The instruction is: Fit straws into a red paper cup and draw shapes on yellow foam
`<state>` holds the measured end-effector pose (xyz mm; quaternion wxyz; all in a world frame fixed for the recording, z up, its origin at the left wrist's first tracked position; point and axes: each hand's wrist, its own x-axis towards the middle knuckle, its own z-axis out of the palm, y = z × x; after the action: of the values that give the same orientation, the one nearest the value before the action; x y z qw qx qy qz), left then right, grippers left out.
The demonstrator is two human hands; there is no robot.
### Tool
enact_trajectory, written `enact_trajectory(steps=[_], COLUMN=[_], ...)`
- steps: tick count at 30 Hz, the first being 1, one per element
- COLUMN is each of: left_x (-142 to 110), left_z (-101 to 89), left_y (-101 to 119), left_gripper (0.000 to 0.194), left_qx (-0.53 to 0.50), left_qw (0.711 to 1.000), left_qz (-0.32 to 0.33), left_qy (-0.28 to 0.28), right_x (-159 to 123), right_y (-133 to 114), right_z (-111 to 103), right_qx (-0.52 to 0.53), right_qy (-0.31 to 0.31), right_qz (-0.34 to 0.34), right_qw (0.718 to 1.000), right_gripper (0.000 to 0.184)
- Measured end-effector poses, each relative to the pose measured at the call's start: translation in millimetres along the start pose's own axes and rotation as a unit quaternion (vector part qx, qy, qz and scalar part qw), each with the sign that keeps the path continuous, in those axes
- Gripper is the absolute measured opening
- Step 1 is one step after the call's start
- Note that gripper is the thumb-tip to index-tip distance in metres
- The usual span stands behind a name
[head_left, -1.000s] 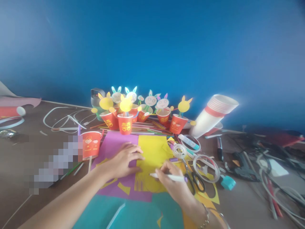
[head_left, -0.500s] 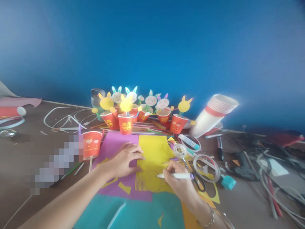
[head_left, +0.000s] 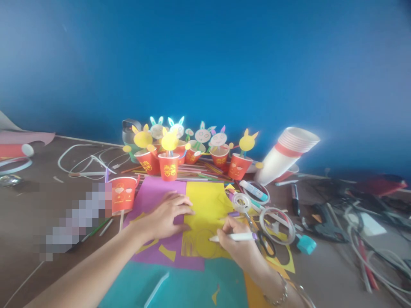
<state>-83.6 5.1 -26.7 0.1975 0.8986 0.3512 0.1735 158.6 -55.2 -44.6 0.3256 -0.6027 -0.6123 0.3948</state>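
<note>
My right hand (head_left: 240, 240) is closed on a white marker (head_left: 236, 237) with a purple end, its tip at a drawn circle on the yellow paper (head_left: 205, 201). Lying flat, my left hand (head_left: 171, 215) has its fingers apart, across the purple paper (head_left: 160, 188) and the left edge of the yellow sheet. Faint strokes are drawn left of the circle. Beneath is teal paper (head_left: 192, 286) with a pale strip and a small yellow scrap on it. Black-handled scissors (head_left: 266, 244) lie just right of my right hand, partly hidden.
Red paper cups (head_left: 168, 167) holding rabbit-faced paper figures line the back. A leaning cup stack (head_left: 285, 154), a tape roll (head_left: 241, 202), a glue stick (head_left: 254, 191) and a glue gun (head_left: 329, 224) sit right. Another red cup (head_left: 122, 194) stands left. Cables lie both sides.
The marker tip has shifted slightly left and down along the circle, with my right hand following. My left hand stays in place.
</note>
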Motion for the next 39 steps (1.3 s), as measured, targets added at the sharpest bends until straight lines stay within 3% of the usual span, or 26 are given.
enact_trajectory(steps=[39], left_x=[0.9], left_z=[-1.5], left_y=[1.4], left_gripper=[0.033], left_qx=[0.011], left_qw=[1.000], left_qz=[0.001], left_qy=[0.002], right_x=[-1.4], right_y=[-1.3], right_z=[0.3], right_qx=[-0.008], right_qy=[0.034], right_qz=[-0.014], right_qw=[0.999], right_gripper=[0.027])
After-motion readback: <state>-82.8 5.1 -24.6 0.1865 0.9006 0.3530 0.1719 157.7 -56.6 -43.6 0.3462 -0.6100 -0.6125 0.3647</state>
